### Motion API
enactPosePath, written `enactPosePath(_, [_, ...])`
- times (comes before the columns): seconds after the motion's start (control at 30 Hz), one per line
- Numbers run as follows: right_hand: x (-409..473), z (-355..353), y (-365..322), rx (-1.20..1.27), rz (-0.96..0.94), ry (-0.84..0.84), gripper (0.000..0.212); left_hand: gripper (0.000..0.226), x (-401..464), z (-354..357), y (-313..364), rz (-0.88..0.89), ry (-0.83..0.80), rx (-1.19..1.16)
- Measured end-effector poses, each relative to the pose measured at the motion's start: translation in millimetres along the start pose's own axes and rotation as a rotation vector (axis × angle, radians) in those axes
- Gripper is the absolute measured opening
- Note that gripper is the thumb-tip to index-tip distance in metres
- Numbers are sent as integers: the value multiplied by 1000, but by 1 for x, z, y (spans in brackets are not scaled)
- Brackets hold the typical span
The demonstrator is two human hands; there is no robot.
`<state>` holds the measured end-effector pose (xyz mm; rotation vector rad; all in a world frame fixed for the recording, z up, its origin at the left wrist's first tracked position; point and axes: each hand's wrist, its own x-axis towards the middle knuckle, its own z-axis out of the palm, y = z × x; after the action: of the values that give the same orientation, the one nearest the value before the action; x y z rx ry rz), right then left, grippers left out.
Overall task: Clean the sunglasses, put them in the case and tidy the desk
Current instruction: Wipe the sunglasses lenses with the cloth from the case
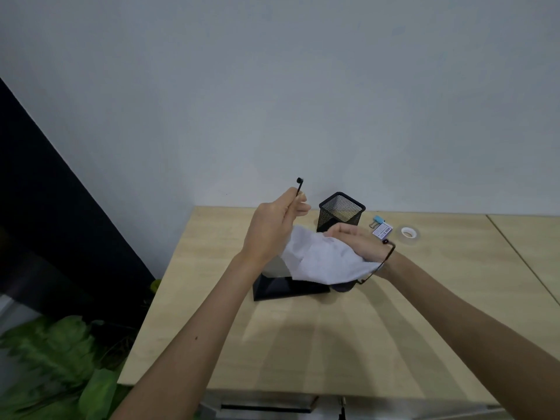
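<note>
My left hand (272,228) is raised above the desk, pinching one thin black temple arm of the sunglasses (299,187), whose tip sticks up past my fingers. My right hand (357,242) presses a white cloth (321,259) around the rest of the sunglasses; the other temple arm curves out by my right wrist and a dark lens edge shows below the cloth. The lenses are mostly hidden. Under my hands, a black triangular glasses case (281,287) lies open on the wooden desk (303,344).
A black mesh pen holder (341,210) stands behind my hands. To its right lie a blue binder clip (377,220), a small purple-and-white box (382,231) and a roll of clear tape (409,233). Green leaves (60,359) fill the lower left beside the desk.
</note>
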<state>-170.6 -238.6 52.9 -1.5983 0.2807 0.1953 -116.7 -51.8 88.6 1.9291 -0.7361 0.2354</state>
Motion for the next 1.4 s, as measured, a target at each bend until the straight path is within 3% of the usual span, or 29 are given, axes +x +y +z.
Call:
enactPosePath(0.2, [-9,-1,-22,-311,-50,-137,15,20,3,-2,3,4,31,-29])
enactPosePath(0.3, [-12,-1,-21,-387,-88,-98,6,21,5,-4,4,-5,41,-29])
enactPosePath(0.47, [-19,0,-31,-336,-202,-76,18,21,9,-6,3,1,59,-32])
enactPosePath(0.67, [-26,5,-50,-398,-217,-189,3,24,11,-3,4,-14,58,-64])
enactPosePath(0.83, [-27,5,-57,-463,-202,-236,9,23,13,-2,2,-32,55,-67])
enactPosePath(0.97, [-22,4,-54,-418,-182,-179,13,22,13,-2,1,-29,55,-40])
enactPosePath(1.4, [-14,10,-60,-508,-246,-294,8,21,15,0,6,-22,55,-10])
